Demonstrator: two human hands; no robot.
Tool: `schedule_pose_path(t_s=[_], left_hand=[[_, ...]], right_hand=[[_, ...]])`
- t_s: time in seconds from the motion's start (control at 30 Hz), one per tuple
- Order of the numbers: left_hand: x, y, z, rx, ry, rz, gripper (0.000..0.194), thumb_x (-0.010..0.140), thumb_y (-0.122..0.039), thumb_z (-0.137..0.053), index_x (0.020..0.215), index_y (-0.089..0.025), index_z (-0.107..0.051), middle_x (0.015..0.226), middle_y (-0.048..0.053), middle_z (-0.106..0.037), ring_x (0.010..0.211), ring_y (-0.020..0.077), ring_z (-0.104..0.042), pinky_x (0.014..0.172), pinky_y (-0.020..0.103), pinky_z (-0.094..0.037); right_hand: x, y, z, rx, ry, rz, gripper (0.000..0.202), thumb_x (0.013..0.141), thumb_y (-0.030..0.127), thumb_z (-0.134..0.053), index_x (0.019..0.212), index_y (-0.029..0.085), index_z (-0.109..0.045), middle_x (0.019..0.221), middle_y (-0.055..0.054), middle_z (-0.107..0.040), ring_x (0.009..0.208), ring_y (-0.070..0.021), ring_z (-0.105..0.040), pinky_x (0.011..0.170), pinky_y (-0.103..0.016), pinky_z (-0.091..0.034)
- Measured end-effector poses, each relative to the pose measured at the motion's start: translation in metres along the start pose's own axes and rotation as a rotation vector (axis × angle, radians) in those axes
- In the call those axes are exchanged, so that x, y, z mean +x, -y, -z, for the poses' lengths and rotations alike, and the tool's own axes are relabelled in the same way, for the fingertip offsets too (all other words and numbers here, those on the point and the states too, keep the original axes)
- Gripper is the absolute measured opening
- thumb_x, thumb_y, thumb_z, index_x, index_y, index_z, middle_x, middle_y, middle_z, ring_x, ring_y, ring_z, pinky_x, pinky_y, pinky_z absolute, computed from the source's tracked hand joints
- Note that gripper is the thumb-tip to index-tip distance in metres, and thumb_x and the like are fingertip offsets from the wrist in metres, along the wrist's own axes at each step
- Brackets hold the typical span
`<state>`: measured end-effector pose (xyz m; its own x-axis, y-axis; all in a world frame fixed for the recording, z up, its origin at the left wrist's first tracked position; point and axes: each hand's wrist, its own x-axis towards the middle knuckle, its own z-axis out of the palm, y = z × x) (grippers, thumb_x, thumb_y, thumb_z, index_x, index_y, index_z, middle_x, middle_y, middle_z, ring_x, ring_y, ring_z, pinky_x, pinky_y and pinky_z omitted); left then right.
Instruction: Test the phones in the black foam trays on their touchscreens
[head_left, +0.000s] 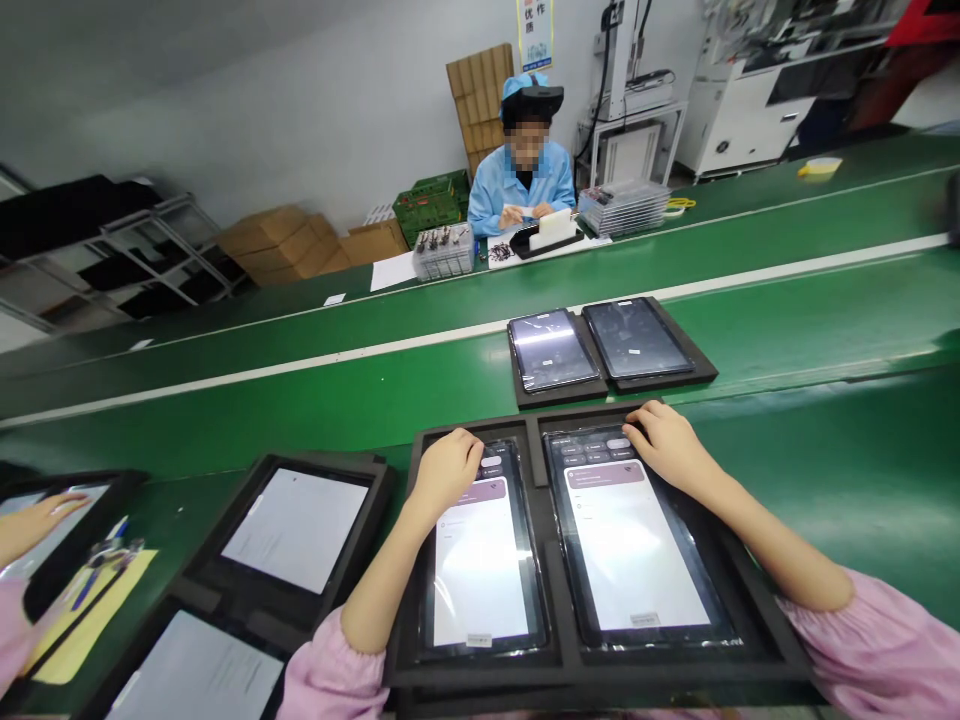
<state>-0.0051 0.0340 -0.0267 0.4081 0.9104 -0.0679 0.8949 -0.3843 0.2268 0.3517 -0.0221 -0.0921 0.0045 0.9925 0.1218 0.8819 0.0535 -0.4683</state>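
A green conveyor belt (300, 400) runs across the workshop, white lines along its lanes, grey wall behind. At its near edge sits a black foam tray (551, 560) with two recesses, each holding a plastic-wrapped tablet lit up white. The left hand (444, 472) rests loosely curled on the top of the left tablet (480, 560), fingertips on the screen, gripping nothing. The right hand (667, 445) lies palm down, fingers bent, over the top corner of the right tablet (634, 545), holding nothing either. Just beyond, a second foam tray (675, 375) carries two dark, glossy tablets. To the left, another tray (300, 530) holds lit tablets, and a neighbour's hand (37, 520) touches one more. Across the belt a person in a blue coat (523, 180) sits by stacked clear trays (626, 207) and cardboard boxes (285, 240).
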Motion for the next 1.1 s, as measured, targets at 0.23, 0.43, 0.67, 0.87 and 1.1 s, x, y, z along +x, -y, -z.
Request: schedule_pose_path(t_s=[0.23,0.43,0.67,0.87,1.1], left_hand=[[0.027,-0.004,0.038,0.057,0.206,0.025,0.032,0.092,-0.043,-0.046,0.078,-0.021,-0.065,0.094,0.008,-0.076,0.089,0.0285,-0.071,0.075,0.035,-0.048],[0.043,-0.002,0.057,0.033,0.423,-0.056,0.039,0.079,-0.062,-0.053,0.082,-0.022,-0.057,0.081,0.006,-0.071,0.075,0.0257,-0.064,0.065,0.033,-0.041],[0.058,-0.004,0.057,0.097,0.440,-0.104,0.042,0.073,-0.065,-0.055,0.075,-0.023,-0.053,0.072,0.003,-0.065,0.069,0.0239,-0.060,0.061,0.032,-0.037],[0.062,-0.007,0.062,0.081,0.474,-0.097,0.050,0.076,-0.072,-0.045,0.073,-0.023,-0.052,0.073,0.004,-0.063,0.070,0.0243,-0.059,0.064,0.033,-0.039],[0.055,-0.009,0.064,0.159,0.481,-0.183,0.051,0.065,-0.067,-0.063,0.089,-0.022,-0.056,0.092,0.005,-0.068,0.084,0.0277,-0.063,0.072,0.033,-0.042]], right_hand=[[0.049,0.008,0.036,-0.019,0.363,-0.053,0.032,0.093,0.023,-0.052,0.063,0.017,-0.060,0.076,-0.008,-0.058,0.078,-0.0215,-0.060,0.076,-0.029,-0.043],[0.065,0.012,0.057,0.041,0.606,-0.051,0.054,0.092,0.060,-0.060,0.057,0.021,-0.048,0.068,-0.002,-0.050,0.066,-0.0183,-0.051,0.062,-0.030,-0.038],[0.064,0.013,0.062,0.039,0.599,-0.061,0.058,0.070,0.073,-0.077,0.073,0.019,-0.057,0.096,-0.006,-0.050,0.088,-0.0237,-0.056,0.078,-0.030,-0.047],[0.066,0.012,0.064,0.032,0.597,-0.065,0.059,0.071,0.073,-0.076,0.089,0.018,-0.064,0.108,-0.009,-0.050,0.096,-0.0256,-0.058,0.086,-0.031,-0.050],[0.054,0.011,0.058,-0.041,0.571,0.019,0.078,0.058,0.074,-0.087,0.105,0.017,-0.063,0.114,-0.011,-0.050,0.107,-0.0302,-0.055,0.093,-0.034,-0.050]])
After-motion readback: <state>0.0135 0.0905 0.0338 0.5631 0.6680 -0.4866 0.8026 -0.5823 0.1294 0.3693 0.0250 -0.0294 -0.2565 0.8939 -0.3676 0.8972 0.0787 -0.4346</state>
